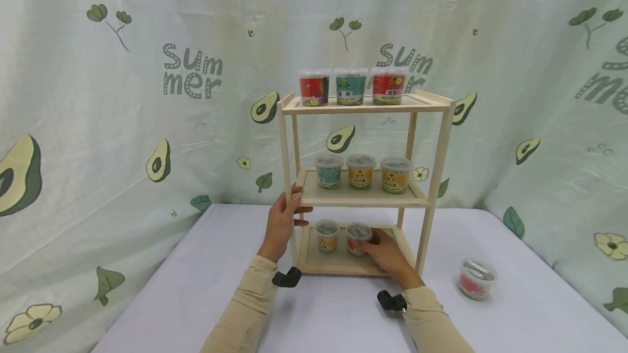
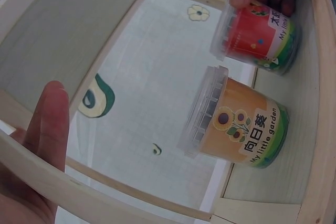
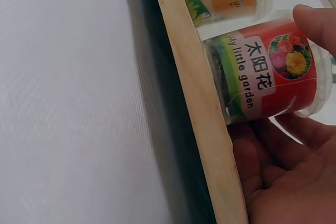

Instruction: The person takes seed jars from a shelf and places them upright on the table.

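Cup with a red label (image 1: 355,239) stands on the bottom shelf (image 1: 338,264) of a rack (image 1: 440,151), grasped by the right hand (image 1: 388,250), beside an orange-labelled cup (image 1: 326,239). The left hand (image 1: 281,222), fingers outstretched, touches the left post (image 1: 287,151). Three cups (image 1: 360,176) stand on each higher shelf (image 1: 338,197); another cup (image 1: 475,282) sits on the table (image 1: 343,315).

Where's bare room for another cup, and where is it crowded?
Bare tabletop lies left of the rack, beyond the left hand, and between the rack and the lone cup at right. It is crowded on the upper shelves, three cups each, and around the right hand, which grips a red cup beside an orange one.
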Demonstrator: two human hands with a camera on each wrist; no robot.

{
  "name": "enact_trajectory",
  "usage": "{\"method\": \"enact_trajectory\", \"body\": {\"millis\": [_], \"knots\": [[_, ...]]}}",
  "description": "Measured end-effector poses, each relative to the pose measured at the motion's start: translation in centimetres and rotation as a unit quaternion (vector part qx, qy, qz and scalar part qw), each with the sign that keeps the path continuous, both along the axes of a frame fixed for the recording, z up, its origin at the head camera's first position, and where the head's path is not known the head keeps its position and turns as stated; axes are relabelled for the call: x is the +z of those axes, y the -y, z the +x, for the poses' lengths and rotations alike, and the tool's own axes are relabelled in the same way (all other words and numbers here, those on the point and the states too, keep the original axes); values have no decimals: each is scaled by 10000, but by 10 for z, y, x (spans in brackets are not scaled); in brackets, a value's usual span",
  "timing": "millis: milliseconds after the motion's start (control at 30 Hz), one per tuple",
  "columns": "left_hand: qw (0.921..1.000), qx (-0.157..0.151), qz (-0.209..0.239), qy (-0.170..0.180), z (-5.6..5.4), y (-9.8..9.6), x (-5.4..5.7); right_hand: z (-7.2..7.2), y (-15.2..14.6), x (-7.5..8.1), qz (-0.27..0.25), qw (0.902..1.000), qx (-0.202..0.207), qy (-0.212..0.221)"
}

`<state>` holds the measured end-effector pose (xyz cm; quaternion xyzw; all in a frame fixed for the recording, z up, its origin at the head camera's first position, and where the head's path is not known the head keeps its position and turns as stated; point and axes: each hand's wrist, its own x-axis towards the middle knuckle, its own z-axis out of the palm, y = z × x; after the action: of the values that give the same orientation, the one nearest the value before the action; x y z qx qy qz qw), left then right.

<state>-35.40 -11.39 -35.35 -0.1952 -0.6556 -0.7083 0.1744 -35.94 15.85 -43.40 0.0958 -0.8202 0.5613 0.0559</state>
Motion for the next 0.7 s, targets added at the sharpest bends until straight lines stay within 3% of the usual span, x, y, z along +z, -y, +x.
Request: {"method": "enact_trajectory", "body": {"millis": [700], "knots": [[10000, 49, -77, 15, 0, 1, -1, 5, -3, -1, -165, 9997, -151, 13]]}}
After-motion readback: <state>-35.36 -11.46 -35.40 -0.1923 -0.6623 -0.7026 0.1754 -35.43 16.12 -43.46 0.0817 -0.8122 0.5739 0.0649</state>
